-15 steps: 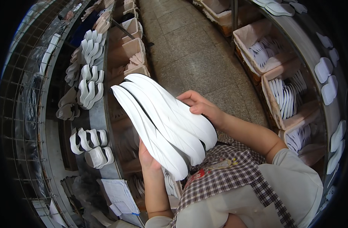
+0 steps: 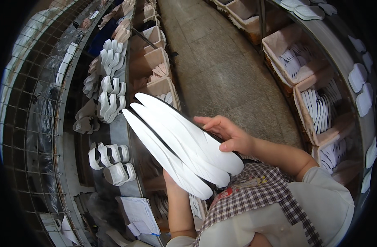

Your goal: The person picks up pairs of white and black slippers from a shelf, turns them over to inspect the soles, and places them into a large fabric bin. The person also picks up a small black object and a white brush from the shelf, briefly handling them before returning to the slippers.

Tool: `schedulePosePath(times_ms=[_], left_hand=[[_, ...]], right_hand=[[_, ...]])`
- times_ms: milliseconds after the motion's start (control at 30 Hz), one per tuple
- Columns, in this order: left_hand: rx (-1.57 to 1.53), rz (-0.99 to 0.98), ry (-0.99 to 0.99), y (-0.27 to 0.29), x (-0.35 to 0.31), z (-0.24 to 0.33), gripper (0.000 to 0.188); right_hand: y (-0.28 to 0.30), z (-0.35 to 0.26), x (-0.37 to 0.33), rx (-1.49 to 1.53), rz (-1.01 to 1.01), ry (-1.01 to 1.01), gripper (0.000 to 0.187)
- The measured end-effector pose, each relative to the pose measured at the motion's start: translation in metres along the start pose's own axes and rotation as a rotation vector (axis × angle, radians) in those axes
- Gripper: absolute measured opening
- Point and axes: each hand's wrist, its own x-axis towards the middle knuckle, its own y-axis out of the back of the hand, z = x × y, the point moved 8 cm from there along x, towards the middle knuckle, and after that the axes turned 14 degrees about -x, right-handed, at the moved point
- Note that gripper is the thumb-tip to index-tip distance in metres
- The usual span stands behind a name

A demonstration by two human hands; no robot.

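Note:
A small fanned stack of white shoe soles (image 2: 184, 148) lies across my hands, narrow ends up and to the left, broad ends near my apron. Dark gaps show between the soles. From below, my left hand (image 2: 171, 179) supports the stack, its fingers mostly hidden behind it. At the stack's right side, my right hand (image 2: 231, 133) has its thumb pressed on the rightmost sole near the broad end. The other fingers of that hand reach along the far edge, loosely bent.
On the left, a metal shelf (image 2: 119, 133) carries groups of white soles (image 2: 111, 101) and a paper sheet (image 2: 140, 215). Lined bins (image 2: 157, 88) stand below it. More bins with soles (image 2: 316, 109) line the right, beneath a ledge holding white pieces (image 2: 357, 77). A tiled aisle (image 2: 221, 70) runs between.
The soles have tipped and spread slightly, their narrow ends now more staggered. My right thumb has moved down onto the rightmost sole toward its broad end. The whole view has shifted a little.

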Motion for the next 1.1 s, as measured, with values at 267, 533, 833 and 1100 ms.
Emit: schedulePosePath(times_ms=[267,533,833,1100], left_hand=[[-0.03,0.09,-0.019,0.014,0.011,0.005,0.054],[0.008,0.078,-0.045,0.01,0.014,0.009,0.052],[0.166,-0.038,-0.084,0.001,0.012,0.011,0.051],[0.194,-0.047,-0.029,0.025,0.006,0.016,0.045]], right_hand=[[-0.008,0.004,-0.001,0.022,-0.061,0.049,0.061],[-0.01,0.007,-0.002,0.019,-0.088,0.104,0.062],[-0.01,0.016,-0.005,-0.045,-0.097,0.109,0.049],[-0.008,0.03,-0.014,-0.034,-0.081,0.078,0.044]])
